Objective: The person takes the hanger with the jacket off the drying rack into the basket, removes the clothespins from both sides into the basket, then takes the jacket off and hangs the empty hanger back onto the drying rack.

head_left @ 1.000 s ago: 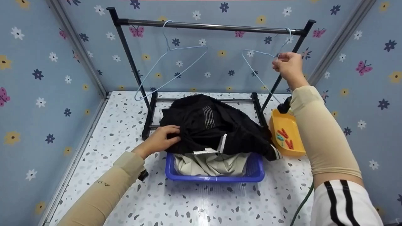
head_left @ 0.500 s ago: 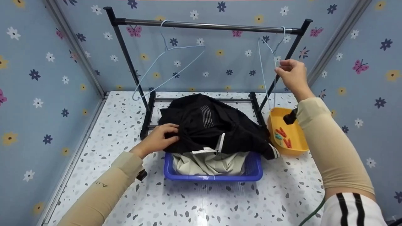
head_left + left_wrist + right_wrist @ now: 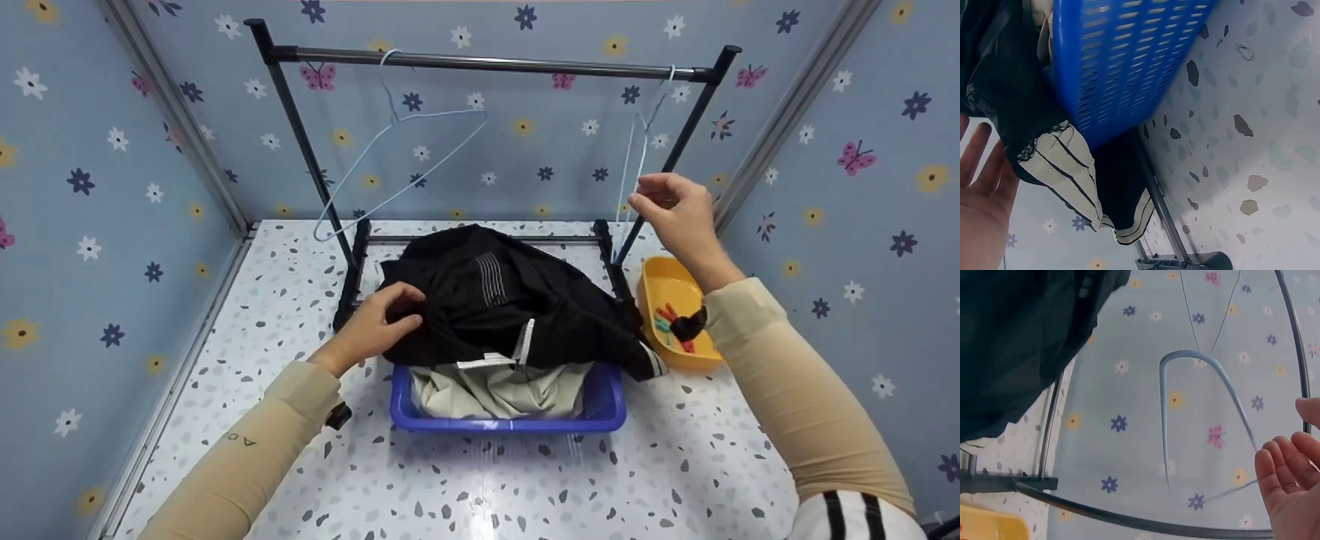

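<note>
A black garment (image 3: pixel 465 292) with white trim lies heaped over the blue basket (image 3: pixel 510 426), where a pale cloth (image 3: pixel 499 390) shows beneath. My left hand (image 3: pixel 371 330) is at the garment's left side, thumb and fingers apart. In the left wrist view its straight fingers are beside a striped cuff (image 3: pixel 1064 163). My right hand (image 3: pixel 679 221) is raised at the right end of the rack, fingers loosely bent. Just beside its fingertips hangs a light blue wire hanger (image 3: pixel 1233 391), seen nearly edge-on in the head view. Another blue hanger (image 3: pixel 439 115) hangs farther left.
The black clothes rack (image 3: pixel 480 61) stands behind the basket, its feet on the speckled floor (image 3: pixel 480 495). A yellow tray (image 3: pixel 667 279) with several clothespins (image 3: pixel 664 315) sits at the right, partly behind my right wrist. Flower-patterned walls (image 3: pixel 487 142) enclose three sides.
My right hand has come down from near the right hanger's neck, and that hanger has swung round to nearly edge-on. My left hand's thumb and fingers have spread a little at the garment.
</note>
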Demonstrator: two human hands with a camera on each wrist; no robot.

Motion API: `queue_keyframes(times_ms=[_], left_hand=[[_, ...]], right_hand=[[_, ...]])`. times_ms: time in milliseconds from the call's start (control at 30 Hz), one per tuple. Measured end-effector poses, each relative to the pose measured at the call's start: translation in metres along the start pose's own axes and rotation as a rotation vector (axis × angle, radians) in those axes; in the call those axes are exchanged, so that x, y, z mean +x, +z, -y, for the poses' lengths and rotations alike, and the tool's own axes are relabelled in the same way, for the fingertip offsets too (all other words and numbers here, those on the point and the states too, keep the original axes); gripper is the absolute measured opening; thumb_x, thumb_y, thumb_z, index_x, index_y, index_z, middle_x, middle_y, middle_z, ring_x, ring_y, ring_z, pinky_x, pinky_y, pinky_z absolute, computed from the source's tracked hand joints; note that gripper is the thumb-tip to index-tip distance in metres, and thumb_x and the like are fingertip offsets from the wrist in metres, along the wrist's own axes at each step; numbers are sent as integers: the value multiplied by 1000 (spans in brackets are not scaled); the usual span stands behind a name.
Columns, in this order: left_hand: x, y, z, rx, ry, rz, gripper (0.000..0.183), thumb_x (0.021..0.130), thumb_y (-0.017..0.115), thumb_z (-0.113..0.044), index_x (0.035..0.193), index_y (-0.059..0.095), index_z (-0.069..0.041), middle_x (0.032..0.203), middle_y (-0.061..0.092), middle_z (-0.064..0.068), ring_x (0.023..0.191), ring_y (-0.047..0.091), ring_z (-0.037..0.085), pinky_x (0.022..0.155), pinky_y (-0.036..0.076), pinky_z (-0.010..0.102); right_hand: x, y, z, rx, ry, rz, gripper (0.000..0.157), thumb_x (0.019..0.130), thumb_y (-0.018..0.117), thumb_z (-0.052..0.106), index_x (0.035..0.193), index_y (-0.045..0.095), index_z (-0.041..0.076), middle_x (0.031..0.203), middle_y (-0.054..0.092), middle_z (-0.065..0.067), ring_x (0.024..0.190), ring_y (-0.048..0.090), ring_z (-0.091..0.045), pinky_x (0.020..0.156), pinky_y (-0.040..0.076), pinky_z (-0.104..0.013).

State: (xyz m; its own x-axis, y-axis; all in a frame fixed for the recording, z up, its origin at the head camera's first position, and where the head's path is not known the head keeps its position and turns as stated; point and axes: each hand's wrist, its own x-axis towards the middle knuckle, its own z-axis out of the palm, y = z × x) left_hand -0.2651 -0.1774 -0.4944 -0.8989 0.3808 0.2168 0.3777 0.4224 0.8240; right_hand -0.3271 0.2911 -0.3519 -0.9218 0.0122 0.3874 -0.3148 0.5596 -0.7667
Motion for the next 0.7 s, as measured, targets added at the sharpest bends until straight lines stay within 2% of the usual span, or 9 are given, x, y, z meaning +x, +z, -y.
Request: queue_keyframes(times_ms=[133, 267, 367, 467, 567, 700], left_hand=[[1, -2, -5, -54, -18, 25, 53, 105, 78, -13, 152, 60, 4, 155, 65, 27, 145, 64, 46, 128, 48, 62], [5, -2, -9, -58, -52, 98, 84, 100, 86, -21, 169, 45, 0, 174, 50, 24, 160, 52, 45, 135, 40, 61], [9, 0, -9, -30, -72, 151, 99, 94, 93, -25, 174, 39, -2, 180, 42, 21, 166, 45, 44, 139, 34, 60], [13, 1, -9, 18, -67, 173, 105, 90, 96, -27, 174, 39, -2, 181, 40, 21, 169, 40, 43, 141, 30, 60], [15, 3, -10, 53, -64, 176, 104, 89, 97, -28, 172, 41, -1, 180, 42, 22, 169, 40, 44, 141, 30, 60], [17, 5, -12, 76, -69, 180, 96, 93, 94, -28, 171, 45, -1, 177, 47, 23, 166, 44, 44, 139, 33, 61]], right_hand=[[-15, 11, 4, 47, -39, 37, 34, 106, 79, 17, 133, 76, -4, 113, 77, 0, 95, 69, 4, 89, 56, -7], [-30, 24, 6, 104, -54, 92, 34, 103, 81, 8, 133, 75, -7, 116, 79, -11, 94, 70, 7, 88, 57, -8], [-40, 34, 4, 135, -50, 170, 38, 101, 82, 3, 136, 73, -9, 119, 78, -15, 95, 71, 8, 89, 59, -10], [-48, 43, 1, 127, -46, 260, 44, 99, 83, 1, 140, 71, -8, 126, 78, -21, 101, 72, 6, 92, 58, -11], [-53, 49, -3, 77, -53, 344, 51, 97, 84, 2, 145, 69, -7, 139, 76, -27, 116, 76, -10, 101, 60, -19], [-59, 57, -11, 32, -51, 474, 61, 98, 84, 6, 154, 63, -6, 155, 67, -29, 137, 70, -42, 119, 58, -49]])
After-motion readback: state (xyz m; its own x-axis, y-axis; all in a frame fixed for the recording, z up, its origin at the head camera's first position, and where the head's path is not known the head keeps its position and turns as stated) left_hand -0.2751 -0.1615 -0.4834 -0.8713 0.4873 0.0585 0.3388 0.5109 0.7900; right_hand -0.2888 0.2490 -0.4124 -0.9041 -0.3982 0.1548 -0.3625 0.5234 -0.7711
